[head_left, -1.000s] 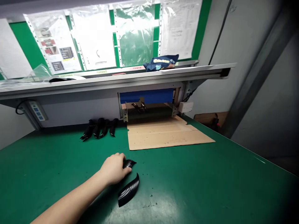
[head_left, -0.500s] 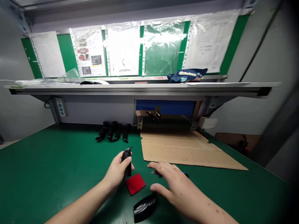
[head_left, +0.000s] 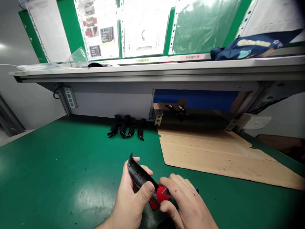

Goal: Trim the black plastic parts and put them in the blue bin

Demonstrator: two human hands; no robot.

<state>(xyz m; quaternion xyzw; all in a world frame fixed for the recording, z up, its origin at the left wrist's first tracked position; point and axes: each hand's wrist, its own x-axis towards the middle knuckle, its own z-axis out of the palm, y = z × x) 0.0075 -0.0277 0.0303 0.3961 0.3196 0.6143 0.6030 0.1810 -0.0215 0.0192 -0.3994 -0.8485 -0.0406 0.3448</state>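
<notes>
Black curved shell [head_left: 140, 175]: one, held above the green tabletop [head_left: 59, 178]; hollow, ribbed face exposed, pointed end tilted up and away, lower end toward the right hand [head_left: 187, 198].

Left hand [head_left: 132, 200]: closed around the shell; thumb laid over its edge near the lower end, fingers behind it, tips showing beyond the far side.

Right hand: fingers curled, thumb and forefinger slightly parted just beside the shell's lower end; slim tool [head_left: 165, 191] in the grip, metal tip and blue end showing, remainder hidden.

Red material [head_left: 163, 195]: at and beneath the shell's lower end, beside the right fingertips; one piece or two, cannot tell.

Black pieces [head_left: 123, 126]: grouped, rear of tabletop.

Cardboard sheet [head_left: 209, 156]: flat, rear right.
</notes>
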